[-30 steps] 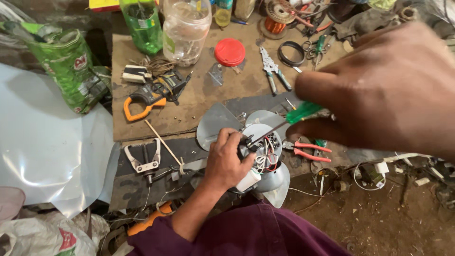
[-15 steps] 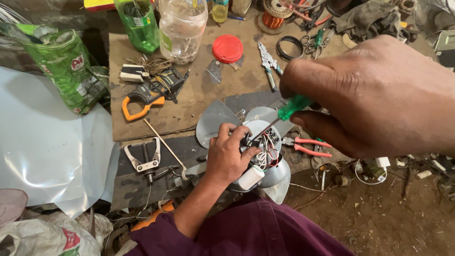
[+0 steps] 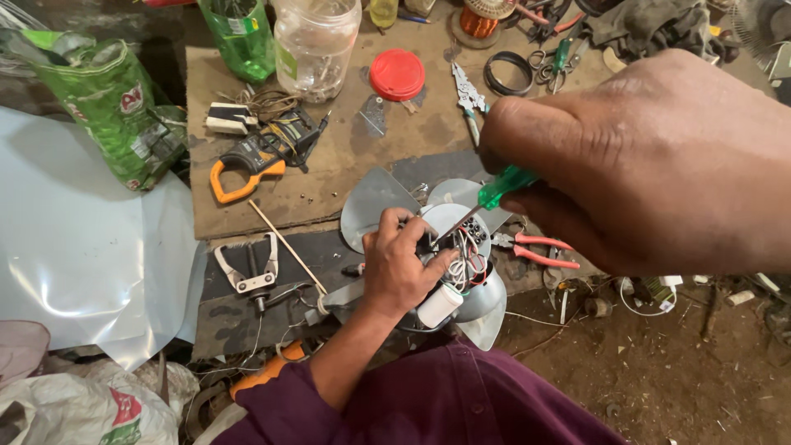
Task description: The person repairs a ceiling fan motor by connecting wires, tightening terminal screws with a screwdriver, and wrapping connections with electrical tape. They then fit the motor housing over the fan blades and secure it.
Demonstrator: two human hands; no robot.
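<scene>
Screwdriver (image 3: 504,186) clamped in my right hand (image 3: 659,161) probes the fan motor (image 3: 461,264), which my left hand (image 3: 400,268) grips steady.

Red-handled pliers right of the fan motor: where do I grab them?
Take the pliers by the two red handles, coming from the right. The handles splay open toward that side, while the jaw end points left at the fan motor, close under the screwdriver.
</scene>
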